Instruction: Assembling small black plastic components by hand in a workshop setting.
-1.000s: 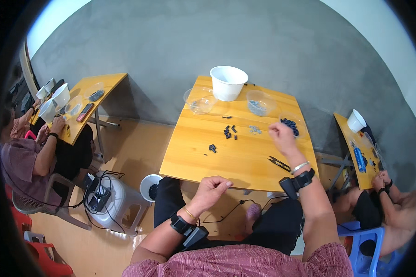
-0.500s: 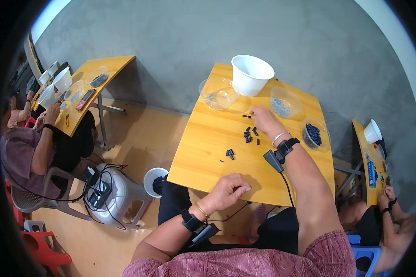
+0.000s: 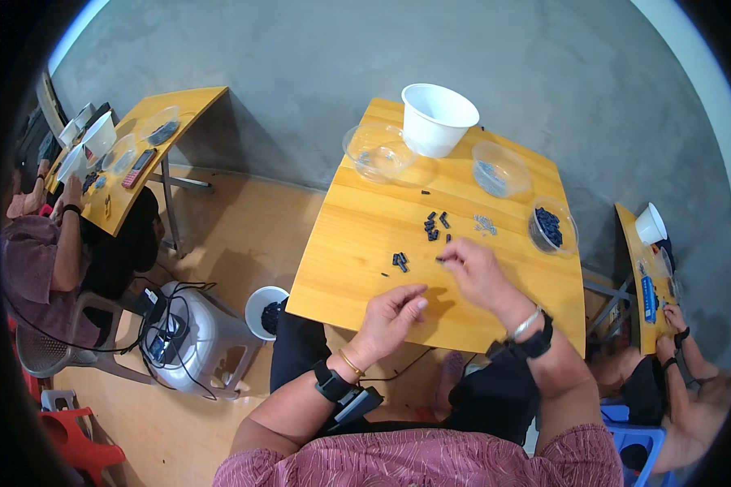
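Observation:
My right hand [image 3: 473,269] is over the wooden table [image 3: 341,260], its thumb and fingers pinching a small black cylindrical piece [image 3: 440,260]. My left hand [image 3: 387,321] is closed at the table's near edge, fingers loosely curled toward the right; whatever it may hold is hidden. Just beyond the right hand lies a loose group of black pieces [image 3: 430,228]. Another small cluster of black pieces [image 3: 400,261] sits beyond the left hand. A single black piece [image 3: 426,192] lies farther back. Small silvery pins [image 3: 485,225] are spread right of the larger group.
At the table's far end stand a white tub [image 3: 439,130] and a clear bowl [image 3: 357,154]. Rightward are a bowl of silvery pins [image 3: 495,180] and one of black pieces [image 3: 549,226]. A white bucket [image 3: 260,312] and grey stool [image 3: 195,341] stand left. People work at side tables.
My right hand has come back toward me from the far pieces with one black piece, uncovering the silvery pins. My left hand has risen slightly and its fingers have shifted.

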`<state>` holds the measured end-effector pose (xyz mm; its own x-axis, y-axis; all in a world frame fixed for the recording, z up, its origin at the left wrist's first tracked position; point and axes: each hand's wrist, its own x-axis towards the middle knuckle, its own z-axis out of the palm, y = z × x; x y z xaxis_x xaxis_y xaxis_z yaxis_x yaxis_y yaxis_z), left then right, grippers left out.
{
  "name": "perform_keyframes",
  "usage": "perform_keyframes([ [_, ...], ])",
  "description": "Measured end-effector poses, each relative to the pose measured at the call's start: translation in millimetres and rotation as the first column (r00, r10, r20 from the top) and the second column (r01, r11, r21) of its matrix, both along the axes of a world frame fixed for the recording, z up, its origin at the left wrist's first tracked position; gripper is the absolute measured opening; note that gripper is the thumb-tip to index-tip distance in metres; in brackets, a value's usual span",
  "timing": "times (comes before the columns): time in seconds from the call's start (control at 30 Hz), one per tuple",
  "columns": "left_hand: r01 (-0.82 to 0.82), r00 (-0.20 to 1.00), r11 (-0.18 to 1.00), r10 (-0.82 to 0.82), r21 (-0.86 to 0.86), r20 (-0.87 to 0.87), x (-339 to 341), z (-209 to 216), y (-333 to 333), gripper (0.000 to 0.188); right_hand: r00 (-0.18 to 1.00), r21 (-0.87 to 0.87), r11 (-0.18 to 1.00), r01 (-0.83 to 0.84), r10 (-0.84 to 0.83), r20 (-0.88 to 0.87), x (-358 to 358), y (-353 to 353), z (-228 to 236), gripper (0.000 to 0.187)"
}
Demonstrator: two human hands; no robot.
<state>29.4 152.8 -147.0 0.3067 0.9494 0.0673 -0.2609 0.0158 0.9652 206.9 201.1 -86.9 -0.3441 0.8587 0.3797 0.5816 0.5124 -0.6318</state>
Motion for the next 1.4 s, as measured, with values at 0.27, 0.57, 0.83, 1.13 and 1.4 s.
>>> perform_keyframes([
  [0.27,0.052,0.996,0.999,-0.053,-0.012,-0.077,2,-6,4,0.022,0.996,0.097,0.993,-0.060,0.054,0.065,-22,-46,-27,0.011],
  [0.57,-0.058,0.997,0.995,0.062,0.076,-0.054,7,-12,5,0.023,0.823,-0.012,0.853,0.522,-0.507,-0.256,39,-75,-61,0.020],
  [0.83,-0.082,0.984,0.986,0.103,0.148,-0.144,11,-10,2,0.021,0.822,0.147,0.911,0.385,-0.411,0.395,8,-80,-47,0.050],
  [1.13,-0.052,0.987,0.977,0.082,0.207,-0.140,9,-15,-1,0.019,0.949,0.100,0.947,0.307,-0.297,-0.104,34,-35,-64,0.037],
  [1.4,-0.049,0.979,0.972,0.092,0.228,-0.180,8,-14,-2,0.019,0.838,-0.264,0.858,0.441,-0.499,-0.221,54,-60,-60,0.018],
])
